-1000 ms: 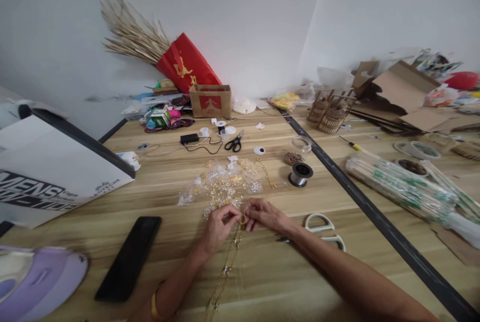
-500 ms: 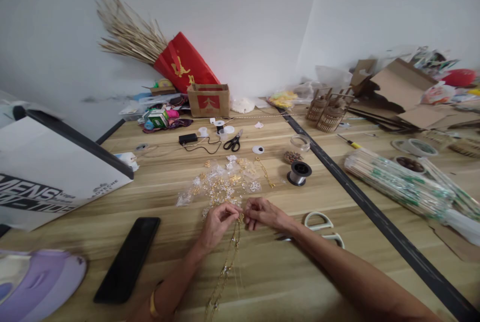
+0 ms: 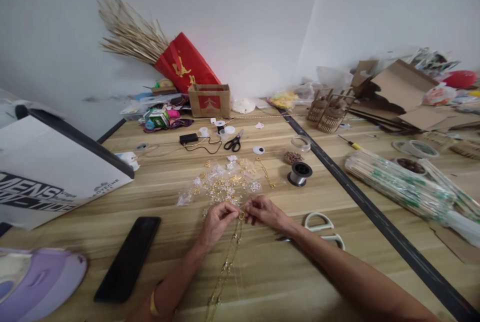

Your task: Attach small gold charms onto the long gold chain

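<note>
Over the front middle of the table, my left hand (image 3: pixel 220 216) is closed in a pinch at the top of a gold chain (image 3: pixel 226 267) set with small clear beads. At the chain's top, a small gold ring (image 3: pixel 241 215) hangs between my fingertips. My right hand (image 3: pixel 261 211) is pinched close beside it on what looks like a fine clear thread (image 3: pixel 237 274), too thin to follow fully. The chain's two strands run down toward the table's front edge. Behind my hands lies a pile of gold and clear beads in small bags (image 3: pixel 225 182).
White-handled scissors (image 3: pixel 318 227) lie partly under my right forearm. A black phone (image 3: pixel 128 259) is left of my left arm. Beyond are a wire spool (image 3: pixel 299 174), a jar of beads (image 3: pixel 294 157), black scissors (image 3: pixel 234 142) and a gold chain piece (image 3: pixel 266 173). Bagged sticks (image 3: pixel 401 182) lie right.
My right hand has shifted slightly up and its fingers have turned a little. The gold ring now shows more clearly between the hands, and the chain strands hang slightly farther apart.
</note>
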Tool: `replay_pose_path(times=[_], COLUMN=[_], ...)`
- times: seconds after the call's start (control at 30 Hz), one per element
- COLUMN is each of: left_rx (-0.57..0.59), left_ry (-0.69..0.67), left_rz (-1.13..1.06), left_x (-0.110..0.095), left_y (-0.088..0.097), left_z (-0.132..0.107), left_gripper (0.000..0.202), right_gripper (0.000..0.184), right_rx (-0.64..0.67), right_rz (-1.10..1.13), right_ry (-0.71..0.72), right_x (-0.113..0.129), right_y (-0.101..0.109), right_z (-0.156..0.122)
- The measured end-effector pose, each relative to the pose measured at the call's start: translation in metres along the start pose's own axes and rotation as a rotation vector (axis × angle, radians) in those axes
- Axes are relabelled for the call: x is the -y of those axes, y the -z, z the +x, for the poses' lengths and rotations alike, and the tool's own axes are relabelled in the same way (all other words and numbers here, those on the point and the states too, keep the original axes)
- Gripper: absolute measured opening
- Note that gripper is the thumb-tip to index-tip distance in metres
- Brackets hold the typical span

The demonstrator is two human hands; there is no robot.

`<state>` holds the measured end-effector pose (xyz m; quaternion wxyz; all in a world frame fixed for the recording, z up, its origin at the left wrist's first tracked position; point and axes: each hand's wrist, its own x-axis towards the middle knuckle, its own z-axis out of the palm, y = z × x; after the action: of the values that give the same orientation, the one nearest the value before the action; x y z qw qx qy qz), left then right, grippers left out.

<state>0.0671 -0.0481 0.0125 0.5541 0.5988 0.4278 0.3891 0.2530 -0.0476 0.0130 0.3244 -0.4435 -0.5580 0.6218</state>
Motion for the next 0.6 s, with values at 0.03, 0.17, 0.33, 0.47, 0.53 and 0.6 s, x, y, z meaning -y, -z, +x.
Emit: replay_pose_path(times=[0.03,0.17,0.33,0.47,0.53,0.6], left_rx=[0.000,-0.009,-0.022,-0.047,-0.060,-0.068], left_ry=[-0.008,-0.030,-0.031,-0.007,0.009,0.023], left_rz=[0.004,-0.002,-0.004,0.019,0.026,0.029], left_x=[0.0001,0.0018,0.0038,0.0019,0.0007,0.0004], left_y=[0.0000,0.0000,-0.0001,-0.0004,-0.0006,-0.0008], left_z=[0.0002,0.0015,0.0024,0.0014,0.0010,0.0010], left_gripper=[0.011,0.012,0.012,0.011,0.011,0.012], right_gripper=[0.035,0.036,0.038,0.040,0.041,0.042], right_rx=[-0.011,-0.038,-0.026,-0.034,-0.040,-0.042], right_rz=[0.005,0.049,0.093,0.123,0.130,0.127], right_ry=[0.017,0.052,0.045,0.030,0.023,0.012], right_x=[-0.0002,0.0003,0.0008,-0.0031,-0.0050,-0.0057], right_y=[-0.0003,-0.0025,-0.0057,-0.0068,-0.0069,-0.0069], right_z=[0.0003,0.0007,0.0002,0.0014,0.0022,0.0028])
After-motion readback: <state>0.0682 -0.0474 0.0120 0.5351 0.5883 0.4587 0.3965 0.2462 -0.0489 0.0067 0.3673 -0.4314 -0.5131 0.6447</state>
